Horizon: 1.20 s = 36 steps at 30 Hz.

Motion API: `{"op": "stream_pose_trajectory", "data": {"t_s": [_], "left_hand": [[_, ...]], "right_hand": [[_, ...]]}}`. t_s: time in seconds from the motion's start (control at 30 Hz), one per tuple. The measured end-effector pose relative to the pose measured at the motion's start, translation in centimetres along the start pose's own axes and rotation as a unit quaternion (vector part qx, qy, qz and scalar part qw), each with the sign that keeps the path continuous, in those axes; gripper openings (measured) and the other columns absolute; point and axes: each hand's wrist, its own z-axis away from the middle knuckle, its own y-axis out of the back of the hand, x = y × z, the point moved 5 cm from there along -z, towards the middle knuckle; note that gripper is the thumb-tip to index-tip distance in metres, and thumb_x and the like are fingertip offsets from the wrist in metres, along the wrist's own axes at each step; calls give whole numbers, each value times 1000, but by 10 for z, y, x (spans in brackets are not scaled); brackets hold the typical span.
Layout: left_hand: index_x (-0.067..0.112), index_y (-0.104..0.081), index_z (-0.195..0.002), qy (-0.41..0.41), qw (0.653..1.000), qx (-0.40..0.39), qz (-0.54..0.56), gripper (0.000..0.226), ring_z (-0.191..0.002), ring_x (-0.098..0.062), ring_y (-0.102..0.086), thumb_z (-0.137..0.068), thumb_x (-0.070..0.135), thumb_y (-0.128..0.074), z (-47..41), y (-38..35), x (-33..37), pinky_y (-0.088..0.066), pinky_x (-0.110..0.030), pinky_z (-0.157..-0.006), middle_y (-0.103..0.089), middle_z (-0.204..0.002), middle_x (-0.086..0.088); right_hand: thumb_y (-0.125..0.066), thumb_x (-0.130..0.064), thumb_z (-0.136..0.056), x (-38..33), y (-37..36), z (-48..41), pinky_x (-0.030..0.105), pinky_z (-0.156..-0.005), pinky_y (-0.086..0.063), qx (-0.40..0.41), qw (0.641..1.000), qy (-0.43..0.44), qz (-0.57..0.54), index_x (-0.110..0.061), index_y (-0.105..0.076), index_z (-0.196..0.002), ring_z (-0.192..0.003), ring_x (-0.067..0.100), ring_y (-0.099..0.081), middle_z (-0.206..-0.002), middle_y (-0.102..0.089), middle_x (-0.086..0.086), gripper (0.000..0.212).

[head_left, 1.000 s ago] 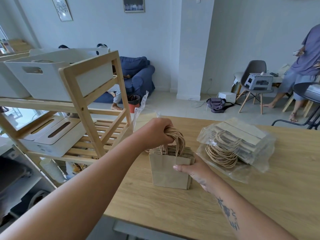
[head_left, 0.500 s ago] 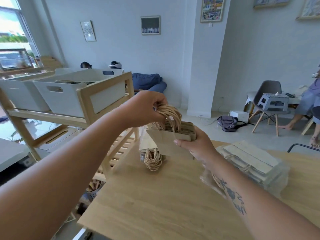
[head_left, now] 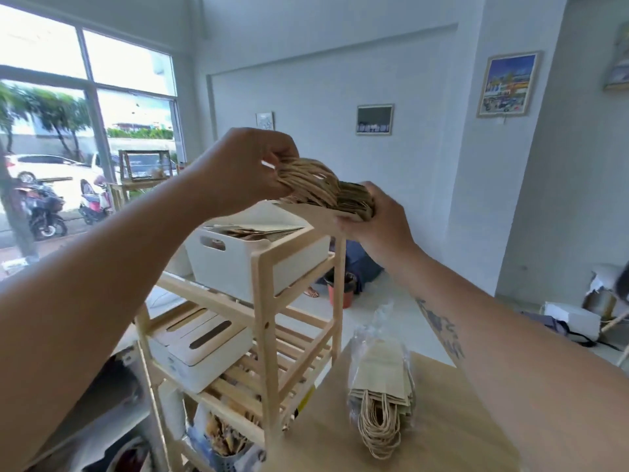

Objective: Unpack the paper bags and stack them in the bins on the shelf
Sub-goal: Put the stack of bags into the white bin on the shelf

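Paper bags (head_left: 352, 199), gripped by the left hand (head_left: 243, 166) and the right hand (head_left: 383, 229), might slide apart and miss the white bin (head_left: 231, 265).

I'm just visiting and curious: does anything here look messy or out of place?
Nothing damaged or spilled. The paper bags in the white bin lie fanned, not squared, and the wrapped pack on the table has twine handles poking out of its open plastic.
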Motion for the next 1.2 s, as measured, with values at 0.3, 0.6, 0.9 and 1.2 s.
{"op": "stream_pose_trajectory", "data": {"t_s": [0.3, 0.6, 0.9, 1.2], "left_hand": [[22, -70, -78, 64, 997, 29, -7, 22, -56, -10, -52, -72, 2, -79, -26, 6, -163, -47, -25, -61, -68, -65, -2], [14, -69, -79, 40, 997, 2, -67, 11, -54, -6, -43, -76, 10, -78, -37, -39, -264, -34, -15, -53, -52, -58, 11], [28, -39, -143, 172, 932, -313, -57, 101, -120, -20, -55, -59, 53, -87, -30, -74, -299, -46, -32, -98, -54, -134, 8], [41, -10, -153, 208, 884, -398, -131, 122, -141, -28, -36, -57, 73, -78, -49, -114, -302, -37, -46, -110, -25, -162, 2]], "right_hand": [[-73, -22, -73, 32, -138, -101, 40, -72, -52, -27, 999, 6, 31, -25, -60, -92, -78, 14, -64, -79, -67, -8, 23], [-76, -48, -72, 108, -222, -156, 45, -92, -48, -135, 974, -78, 165, -36, -53, -110, -106, 28, -59, -113, -64, 1, 46], [-82, -61, -62, 125, -237, -160, 45, -117, -24, -373, 869, -150, 288, -39, -15, -153, -145, 23, -22, -160, -20, -2, 114], [-88, -32, -66, 149, -223, -181, 39, -108, -40, -346, 826, -133, 425, -30, -31, -151, -130, 26, -47, -151, -43, 3, 102]]}}
